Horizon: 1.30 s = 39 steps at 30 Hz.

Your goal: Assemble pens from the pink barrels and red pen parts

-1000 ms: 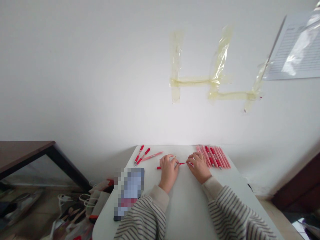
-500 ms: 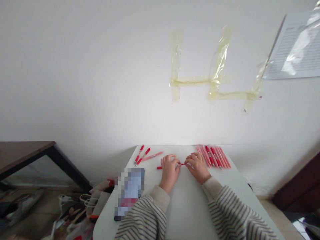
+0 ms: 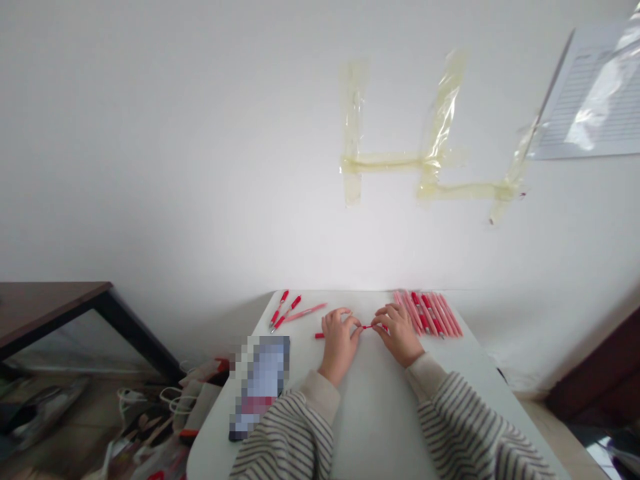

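Left of pen row: left hand, right hand pinch pen part, both nearly closed. Probably light, stiff; grip ends.

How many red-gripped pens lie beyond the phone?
2: the left pen and the right pen beside it, near a pink stick. The left hand may hide others.

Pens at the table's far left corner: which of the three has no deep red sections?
The rightmost pen, lying most nearly crosswise, is pink along its visible length; the leftmost pen and the middle pen each have deep red sections.
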{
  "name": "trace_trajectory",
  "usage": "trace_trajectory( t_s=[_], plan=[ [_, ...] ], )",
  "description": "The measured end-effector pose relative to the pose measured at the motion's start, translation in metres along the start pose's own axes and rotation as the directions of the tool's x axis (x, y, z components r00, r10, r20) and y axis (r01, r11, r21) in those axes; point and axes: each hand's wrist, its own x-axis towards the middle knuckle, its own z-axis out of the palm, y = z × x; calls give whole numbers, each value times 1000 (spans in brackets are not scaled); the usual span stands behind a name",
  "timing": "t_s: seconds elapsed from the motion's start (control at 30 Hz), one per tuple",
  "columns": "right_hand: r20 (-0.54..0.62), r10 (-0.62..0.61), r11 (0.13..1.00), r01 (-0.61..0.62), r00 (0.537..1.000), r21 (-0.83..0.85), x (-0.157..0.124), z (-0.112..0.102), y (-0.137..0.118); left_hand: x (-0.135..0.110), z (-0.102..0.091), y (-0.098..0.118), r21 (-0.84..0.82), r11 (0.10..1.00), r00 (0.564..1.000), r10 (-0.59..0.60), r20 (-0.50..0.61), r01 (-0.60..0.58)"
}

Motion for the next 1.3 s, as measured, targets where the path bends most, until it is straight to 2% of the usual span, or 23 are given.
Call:
trace_trajectory(
  t_s=[0.23,0.67,1.3],
  plan=[
    [8,20,1000,-19,1000,-20,-1,4,-1,1,-3,2,-4,1000,1000,2,9,-2],
    [-13,-2,999,2,1000,44,1,4,-3,1,-2,1,-11,1000,1000,12,-25,-12],
    [-12,13,999,-13,1000,42,0,3,-2,3,-7,4,-35,999,1000,11,20,-10]
  ],
)
